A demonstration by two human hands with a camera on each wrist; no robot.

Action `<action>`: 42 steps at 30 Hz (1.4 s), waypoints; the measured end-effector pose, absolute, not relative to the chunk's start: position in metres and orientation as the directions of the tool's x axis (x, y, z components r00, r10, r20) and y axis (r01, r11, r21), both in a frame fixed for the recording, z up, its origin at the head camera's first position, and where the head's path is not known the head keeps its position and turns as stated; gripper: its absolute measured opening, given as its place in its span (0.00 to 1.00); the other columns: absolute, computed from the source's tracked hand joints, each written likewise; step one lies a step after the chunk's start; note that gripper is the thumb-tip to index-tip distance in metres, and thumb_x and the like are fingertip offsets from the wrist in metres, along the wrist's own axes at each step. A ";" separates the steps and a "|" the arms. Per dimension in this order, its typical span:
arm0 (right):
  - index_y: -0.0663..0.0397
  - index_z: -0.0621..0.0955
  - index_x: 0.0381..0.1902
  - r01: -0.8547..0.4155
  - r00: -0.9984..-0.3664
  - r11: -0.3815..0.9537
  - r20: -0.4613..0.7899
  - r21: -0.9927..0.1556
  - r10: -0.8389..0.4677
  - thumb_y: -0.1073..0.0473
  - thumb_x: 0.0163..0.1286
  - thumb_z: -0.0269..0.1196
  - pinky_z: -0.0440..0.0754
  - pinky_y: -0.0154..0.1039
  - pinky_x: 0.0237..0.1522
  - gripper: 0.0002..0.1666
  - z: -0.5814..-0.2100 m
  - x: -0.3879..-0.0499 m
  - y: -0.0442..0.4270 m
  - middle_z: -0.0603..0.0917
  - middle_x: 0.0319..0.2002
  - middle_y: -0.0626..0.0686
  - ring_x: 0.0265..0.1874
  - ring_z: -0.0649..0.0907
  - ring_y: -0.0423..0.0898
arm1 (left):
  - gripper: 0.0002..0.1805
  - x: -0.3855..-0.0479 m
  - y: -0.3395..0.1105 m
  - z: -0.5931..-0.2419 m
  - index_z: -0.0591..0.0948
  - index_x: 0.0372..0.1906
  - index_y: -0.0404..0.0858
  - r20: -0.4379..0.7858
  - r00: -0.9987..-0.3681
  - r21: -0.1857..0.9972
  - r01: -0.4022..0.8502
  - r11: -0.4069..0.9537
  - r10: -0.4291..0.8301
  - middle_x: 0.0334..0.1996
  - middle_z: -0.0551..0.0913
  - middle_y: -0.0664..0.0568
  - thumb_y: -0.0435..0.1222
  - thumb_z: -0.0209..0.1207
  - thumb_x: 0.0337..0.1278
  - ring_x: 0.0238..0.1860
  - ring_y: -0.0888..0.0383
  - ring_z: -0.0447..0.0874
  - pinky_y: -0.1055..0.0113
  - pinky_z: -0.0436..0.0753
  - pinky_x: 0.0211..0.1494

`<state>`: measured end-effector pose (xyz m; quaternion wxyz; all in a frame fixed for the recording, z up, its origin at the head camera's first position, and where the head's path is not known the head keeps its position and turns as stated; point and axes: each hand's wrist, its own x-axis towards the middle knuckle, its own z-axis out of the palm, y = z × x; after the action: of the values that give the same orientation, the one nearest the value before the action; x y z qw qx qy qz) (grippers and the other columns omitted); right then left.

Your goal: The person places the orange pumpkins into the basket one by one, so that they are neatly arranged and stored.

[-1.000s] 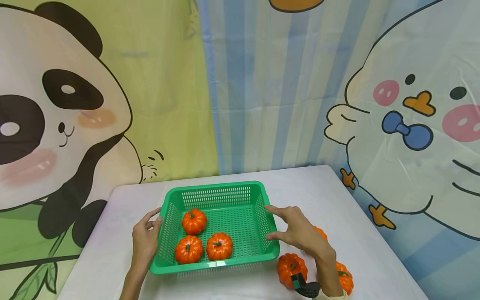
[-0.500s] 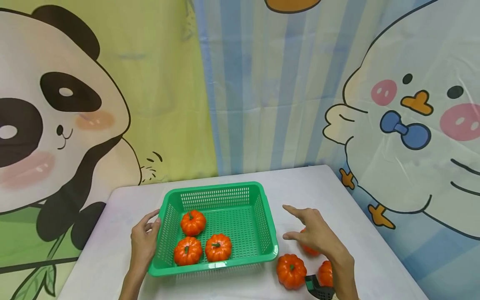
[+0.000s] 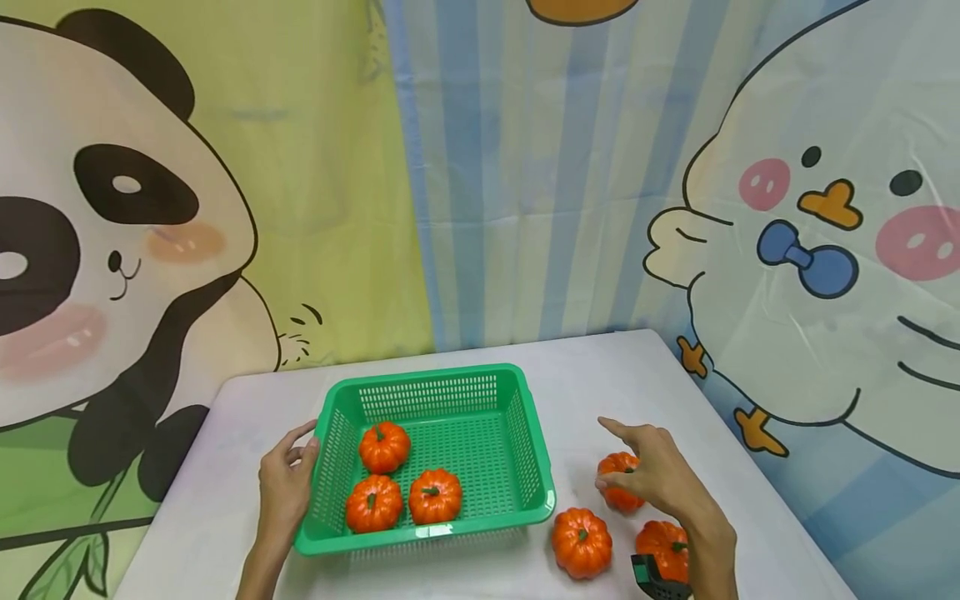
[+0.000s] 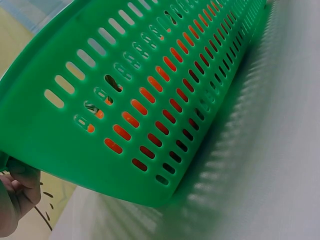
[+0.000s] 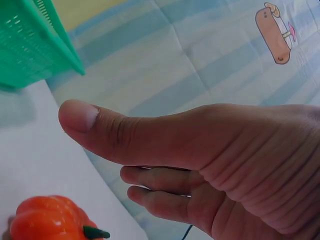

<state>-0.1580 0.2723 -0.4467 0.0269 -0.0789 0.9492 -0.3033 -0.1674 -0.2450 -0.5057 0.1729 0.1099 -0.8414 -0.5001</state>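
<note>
A green plastic basket [image 3: 517, 467] with slotted walls holds three small orange pumpkins, one of them a pumpkin [image 3: 436, 497] near its front wall. My left hand [image 3: 285, 479] grips the basket's left rim; in the left wrist view the curled fingers [image 4: 26, 187] sit at that rim. To the right of the basket, my right hand [image 3: 660, 471] hovers with thumb and index finger spread apart, holding nothing. Partly behind its thumb is a loose pumpkin [image 3: 617, 492]. In the right wrist view, the thumb [image 5: 115, 127] stretches out above a pumpkin [image 5: 47, 220].
Two more pumpkins lie on the white table [image 3: 480, 575]: one pumpkin [image 3: 582, 543] by the basket's front right corner, another pumpkin [image 3: 660, 546] partly covered by the right wrist and its black wrist device [image 3: 660, 579]. Curtains with cartoon prints [image 3: 495, 167] hang behind the table.
My right hand has left the basket's right rim and moved rightward, uncovering more of the loose pumpkins. The left hand stays on the left rim.
</note>
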 end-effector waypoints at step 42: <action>0.68 0.80 0.71 0.090 -0.976 0.859 -0.215 -0.503 -0.024 0.56 0.45 0.90 0.79 0.70 0.68 0.56 -0.485 -0.164 0.299 0.87 0.61 0.67 0.59 0.85 0.63 | 0.21 -0.167 -0.245 -0.506 0.80 0.72 0.34 0.176 -0.917 0.881 -0.016 0.474 -0.359 0.38 0.91 0.30 0.36 0.56 0.85 0.20 0.67 0.87 0.69 0.84 0.25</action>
<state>-0.1644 0.2994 -0.4854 0.1077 0.0173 0.9582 -0.2646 -0.1667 -0.2451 -0.5055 0.1710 0.1116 -0.8412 -0.5007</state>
